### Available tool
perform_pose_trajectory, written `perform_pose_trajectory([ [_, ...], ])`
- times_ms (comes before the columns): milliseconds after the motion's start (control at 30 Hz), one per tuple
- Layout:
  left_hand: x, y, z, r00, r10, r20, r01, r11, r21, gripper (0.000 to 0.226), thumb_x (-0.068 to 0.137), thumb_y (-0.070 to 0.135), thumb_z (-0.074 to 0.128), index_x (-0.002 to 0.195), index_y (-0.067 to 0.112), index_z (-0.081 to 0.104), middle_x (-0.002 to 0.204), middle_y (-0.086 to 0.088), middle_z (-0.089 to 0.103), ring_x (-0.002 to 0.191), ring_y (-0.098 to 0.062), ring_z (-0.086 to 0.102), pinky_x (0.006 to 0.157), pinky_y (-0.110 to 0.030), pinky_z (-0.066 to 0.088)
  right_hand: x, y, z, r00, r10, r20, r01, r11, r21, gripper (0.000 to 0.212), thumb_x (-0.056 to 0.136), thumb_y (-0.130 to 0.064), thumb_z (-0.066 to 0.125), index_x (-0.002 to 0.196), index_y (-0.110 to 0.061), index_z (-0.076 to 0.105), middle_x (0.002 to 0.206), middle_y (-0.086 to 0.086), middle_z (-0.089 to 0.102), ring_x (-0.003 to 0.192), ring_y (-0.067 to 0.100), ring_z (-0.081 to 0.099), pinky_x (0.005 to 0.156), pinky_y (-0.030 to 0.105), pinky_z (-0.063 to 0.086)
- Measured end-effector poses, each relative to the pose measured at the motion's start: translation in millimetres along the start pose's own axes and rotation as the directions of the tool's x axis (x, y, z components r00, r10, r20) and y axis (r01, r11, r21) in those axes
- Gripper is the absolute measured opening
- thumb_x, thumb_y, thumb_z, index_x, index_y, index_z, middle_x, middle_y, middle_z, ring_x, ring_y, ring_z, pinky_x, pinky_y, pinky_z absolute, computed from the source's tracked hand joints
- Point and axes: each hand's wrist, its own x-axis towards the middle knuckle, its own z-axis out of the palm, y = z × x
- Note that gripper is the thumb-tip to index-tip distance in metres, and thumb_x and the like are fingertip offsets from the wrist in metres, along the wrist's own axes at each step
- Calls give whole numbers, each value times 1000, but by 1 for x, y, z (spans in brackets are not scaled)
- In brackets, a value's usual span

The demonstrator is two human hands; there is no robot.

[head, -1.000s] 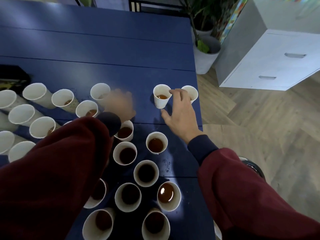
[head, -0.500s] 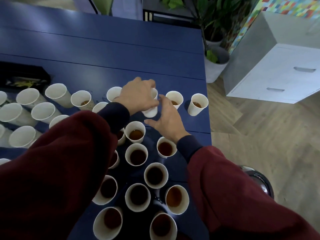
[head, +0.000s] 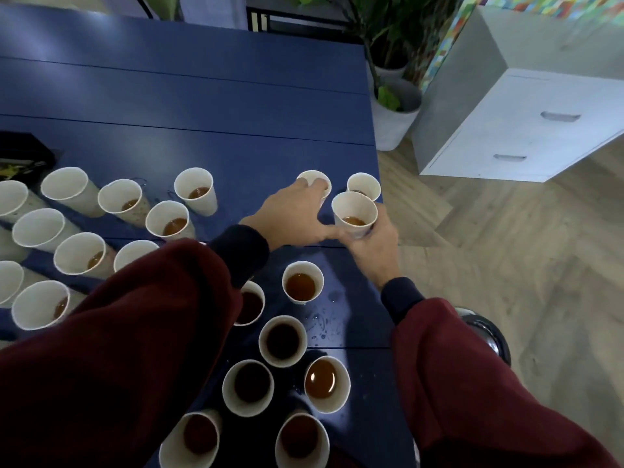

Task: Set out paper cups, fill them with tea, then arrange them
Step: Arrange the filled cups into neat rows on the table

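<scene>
Many white paper cups with brown tea stand on the blue table [head: 189,106]. My right hand [head: 373,246] grips one cup with a little tea [head: 354,212] near the table's right edge. My left hand [head: 293,214] reaches over and its fingers close on the far cup [head: 315,180] beside it. A third cup [head: 364,186] stands at the very edge behind them. Fuller cups [head: 303,282] cluster near me, and my left sleeve hides some of them. Emptier cups [head: 196,190] stand at the left.
A black object [head: 23,160] lies at the table's left. Past the right edge are a potted plant [head: 395,109], a white drawer cabinet [head: 526,130] and wooden floor. Water drops speckle the table near the cup cluster.
My left hand has carried a cup rightward to the far right corner. My right hand, open before, now grips a cup and holds it near the edge.
</scene>
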Motion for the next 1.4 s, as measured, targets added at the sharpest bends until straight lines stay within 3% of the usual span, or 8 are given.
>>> perform_pose_trajectory([
  [133,-22,-5,29,996,-51,80,42,993,106,76,74,69,71,124,17,49,116,-4,50,104,-28,55,85,-41,48,1,28,-17,999,39,-13,-41,995,-95,51,74,-27,88,115,-17,60,108,-4,69,98,16,64,85,37,53],
  [333,-41,-12,55,985,-28,168,-17,966,259,84,64,74,75,119,16,49,113,-6,49,101,-28,56,81,-40,49,3,45,-20,989,137,61,-131,988,-84,53,78,-28,86,123,-23,57,111,-10,67,97,11,63,81,24,47],
  [500,-49,-17,69,985,-30,171,-8,977,214,59,74,56,77,108,17,49,111,-6,50,98,-30,58,74,-35,42,3,50,-19,980,181,83,-178,983,-42,58,80,-26,86,127,-20,53,110,-11,66,94,-3,61,73,8,44],
  [667,-50,-16,72,994,-1,113,-19,984,176,40,82,41,71,96,18,43,97,-1,47,86,-23,52,72,-33,37,-4,58,-23,966,224,126,-216,974,-71,79,75,-13,88,139,-12,42,125,-5,58,111,13,58,85,14,44],
  [767,-48,-21,72,995,-4,95,-10,989,146,36,80,38,71,92,16,45,92,0,46,86,-25,53,73,-32,40,-22,48,-28,976,215,-17,-216,969,-117,71,77,-14,84,136,-7,46,125,0,56,116,18,55,91,21,39],
  [867,-43,-23,63,997,-30,67,21,991,129,33,77,34,70,84,15,43,83,2,42,80,-25,47,70,-33,36,-50,24,-24,969,17,-245,-76,970,-231,50,77,-12,79,120,-1,55,112,8,54,103,22,53,83,19,34],
  [1100,-25,-19,20,993,-6,-117,20,992,126,30,74,37,69,93,15,60,85,2,52,82,-25,53,67,-33,38,-64,-12,22,959,-94,268,128,985,-113,76,75,-30,82,139,-23,42,127,-13,54,89,6,59,78,29,53],
  [1400,-26,-19,-12,986,2,-167,13,996,88,38,72,47,71,99,24,60,88,7,54,88,-21,56,67,-31,37,-34,-29,60,982,-137,130,137,991,16,55,70,-39,85,112,-21,56,96,-7,71,87,13,69,77,45,57],
])
